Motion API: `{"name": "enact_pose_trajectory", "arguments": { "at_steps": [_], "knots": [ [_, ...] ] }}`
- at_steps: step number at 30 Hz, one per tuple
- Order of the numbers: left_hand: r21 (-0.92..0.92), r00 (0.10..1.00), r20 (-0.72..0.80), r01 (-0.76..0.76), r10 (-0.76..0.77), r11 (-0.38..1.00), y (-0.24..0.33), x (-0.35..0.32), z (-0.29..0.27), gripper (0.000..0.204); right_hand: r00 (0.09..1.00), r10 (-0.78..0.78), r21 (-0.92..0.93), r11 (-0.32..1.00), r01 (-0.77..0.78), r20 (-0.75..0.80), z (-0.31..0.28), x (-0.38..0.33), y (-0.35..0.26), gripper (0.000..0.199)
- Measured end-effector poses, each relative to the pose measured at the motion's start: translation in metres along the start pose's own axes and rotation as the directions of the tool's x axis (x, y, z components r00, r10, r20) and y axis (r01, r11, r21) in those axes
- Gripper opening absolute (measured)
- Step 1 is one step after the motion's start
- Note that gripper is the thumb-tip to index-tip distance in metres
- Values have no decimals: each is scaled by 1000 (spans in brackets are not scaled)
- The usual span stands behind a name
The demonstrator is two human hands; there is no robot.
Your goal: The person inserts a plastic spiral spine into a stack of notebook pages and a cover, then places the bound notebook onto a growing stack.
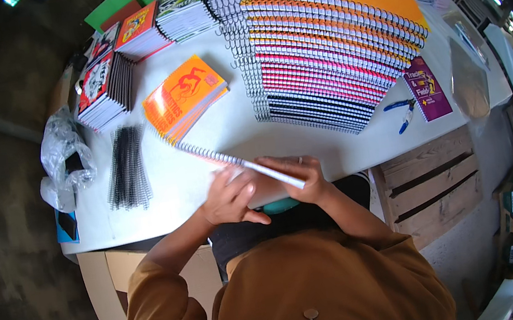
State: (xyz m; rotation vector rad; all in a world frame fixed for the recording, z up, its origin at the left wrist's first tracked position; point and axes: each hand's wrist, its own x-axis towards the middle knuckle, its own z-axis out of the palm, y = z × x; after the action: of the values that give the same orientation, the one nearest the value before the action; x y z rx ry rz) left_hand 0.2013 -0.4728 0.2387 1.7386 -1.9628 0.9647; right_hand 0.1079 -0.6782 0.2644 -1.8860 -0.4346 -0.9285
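A spiral-bound notebook (274,174) is tilted at the table's front edge, its white page edge up. My right hand (303,176) is closed around its near right end. A coil (207,153) runs along the notebook's left part. My left hand (233,195) is beside the coil, fingers apart and slightly blurred; whether it touches the notebook I cannot tell. Beyond the coil lies a small pile of orange notebooks (185,95). A bundle of loose black wire coils (127,169) rests to the left of my hands.
A tall stack of large spiral notebooks (331,40) stands at the back. Stacked smaller books (106,89) line the far left. Blue-handled pliers (405,114) lie beside a purple notebook (428,89). Clear plastic wrap (65,159) sits at the left edge; a wooden crate (431,179) stands below right.
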Motion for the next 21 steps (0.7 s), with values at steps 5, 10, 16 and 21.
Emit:
{"name": "enact_pose_trajectory", "arguments": {
  "at_steps": [5,10,16,21],
  "knots": [
    [118,904,-187,409,-385,905,-21,23,4,110,997,8,37,999,-11,76,15,-9,-7,39],
    [153,989,-146,27,-5,988,-11,50,-13,99,999,17,-2,1000,-17,46,6,-6,-2,43],
    [-120,959,-43,272,-279,955,12,29,23,109,995,62,63,996,-67,75,14,-3,-7,48],
    [717,976,-184,53,116,695,-2,53,5,71,993,57,38,997,-62,107,17,-8,-2,55]
  ]
}}
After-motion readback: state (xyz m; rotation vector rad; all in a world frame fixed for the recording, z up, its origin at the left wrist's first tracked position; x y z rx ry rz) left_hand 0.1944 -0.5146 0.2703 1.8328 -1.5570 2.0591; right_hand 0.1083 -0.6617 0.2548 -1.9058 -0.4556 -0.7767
